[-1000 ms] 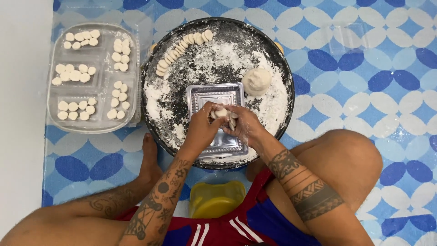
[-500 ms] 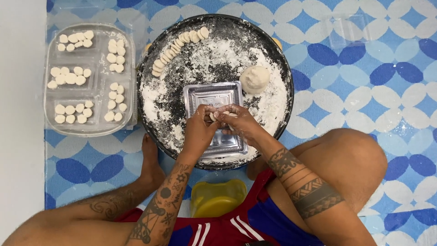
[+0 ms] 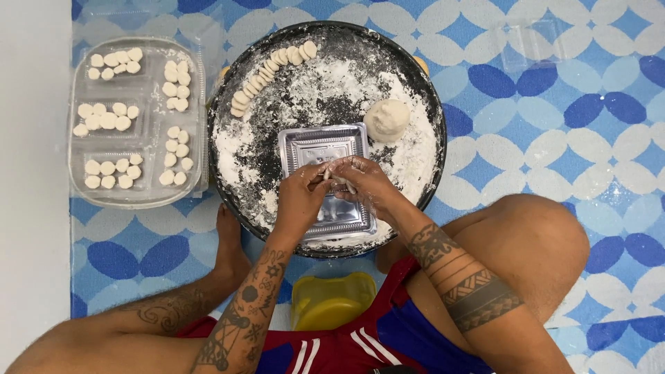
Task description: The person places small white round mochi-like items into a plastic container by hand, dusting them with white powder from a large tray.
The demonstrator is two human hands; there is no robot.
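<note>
Both hands moved lower on the foil tray (image 3: 318, 149); left hand (image 3: 301, 197) and right hand (image 3: 364, 183) now pinch 1 dough bit (image 3: 338, 179) mid-frame.

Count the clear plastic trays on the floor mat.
2. One clear tray lies left of the floured round pan, holding small dough pieces. Another clear tray, apparently bare, lies upper right of the pan.

round tray (image 3: 235, 83): dark metal, rough with white powder | small square tray (image 3: 312, 142): shiny silver foil, ridged | dough ball (image 3: 386, 119): soft, matt, smooth | clear box (image 3: 197, 104): see-through shiny plastic | yellow tub (image 3: 332, 299): smooth glossy plastic | floor mat (image 3: 554, 125): smooth, slightly shiny
</note>
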